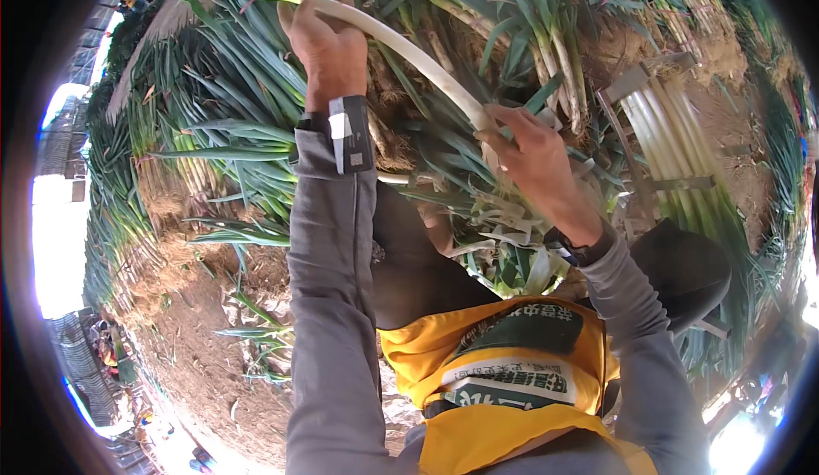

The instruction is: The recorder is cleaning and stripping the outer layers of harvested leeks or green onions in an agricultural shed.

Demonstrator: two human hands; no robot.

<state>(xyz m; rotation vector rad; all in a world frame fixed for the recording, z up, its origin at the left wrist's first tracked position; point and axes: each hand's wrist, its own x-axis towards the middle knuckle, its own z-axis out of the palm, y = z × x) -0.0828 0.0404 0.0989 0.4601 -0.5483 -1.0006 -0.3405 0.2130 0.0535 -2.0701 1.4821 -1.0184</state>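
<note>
A long leek (418, 55) with a clean white stalk stretches between my hands, bowed slightly. My left hand (328, 49) is closed around it at the far left, just below where the white turns green. At the stalk's lower right end, my right hand (537, 155) pinches the leek between thumb and fingers; the root tip itself is mostly hidden. Beneath my right hand lie loose leaves and pale peelings (508, 228). To the right, several white-stalked leeks (670, 130) lie side by side in a metal frame (627, 83).
Heaps of unpeeled leeks (171, 159) with soil on their roots stand at the left, and more leeks (554, 40) lie along the far side. Bare soil (196, 330) shows at the lower left. My knees flank the peelings, and a yellow apron (503, 364) covers my lap.
</note>
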